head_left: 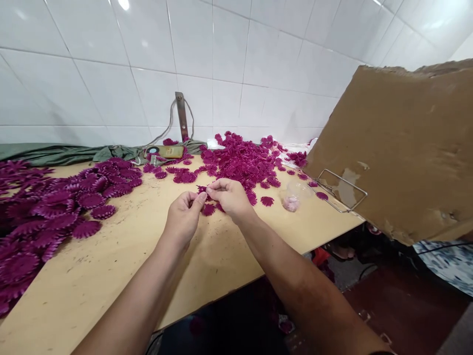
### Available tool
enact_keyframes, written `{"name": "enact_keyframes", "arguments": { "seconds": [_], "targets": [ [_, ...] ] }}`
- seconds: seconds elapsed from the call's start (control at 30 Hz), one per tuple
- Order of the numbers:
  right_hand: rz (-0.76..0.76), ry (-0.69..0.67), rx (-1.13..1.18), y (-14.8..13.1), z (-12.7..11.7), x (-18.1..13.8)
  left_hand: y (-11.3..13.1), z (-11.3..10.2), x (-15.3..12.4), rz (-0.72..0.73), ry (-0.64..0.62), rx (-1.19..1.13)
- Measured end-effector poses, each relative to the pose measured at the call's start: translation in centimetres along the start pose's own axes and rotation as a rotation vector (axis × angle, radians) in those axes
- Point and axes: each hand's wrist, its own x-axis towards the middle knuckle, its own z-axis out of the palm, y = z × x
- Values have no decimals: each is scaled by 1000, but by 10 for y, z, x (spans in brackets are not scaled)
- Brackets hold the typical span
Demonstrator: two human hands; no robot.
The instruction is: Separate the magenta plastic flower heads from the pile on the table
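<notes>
Over the middle of the wooden table, my left hand and my right hand meet fingertip to fingertip. Both pinch a small magenta petal disc, which looks like a fabric flower piece with a fringed edge. The fingers cover much of it. Just below the fingertips, another magenta disc lies on the wood. Right behind my hands rises a loose heap of the same magenta discs. A single disc rests to the right of my right hand.
A larger pile of wider magenta discs spreads along the left. A clear plastic tub with pale pink contents stands right of centre. Beyond it are a wire stand and a leaning cardboard sheet. A yellowish device lies by the tiled wall.
</notes>
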Motion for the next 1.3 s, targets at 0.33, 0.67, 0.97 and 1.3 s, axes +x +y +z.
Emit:
{"name": "enact_keyframes", "arguments": {
  "seconds": [0.33, 0.67, 0.97, 1.3],
  "targets": [
    [-190, -113, -42, 5, -30, -25, 12, -9, -12, -89, -306, 112],
    [-37, -314, 99, 1, -25, -42, 1, -7, -13, -12, -229, 56],
    [143, -385, 106, 10, -12, -36, -4, -7, -12, -90, -212, 152],
    [-104, -271, 30, 24, -2, -35, -7, -10, -21, 13, -250, 227]
  ]
}}
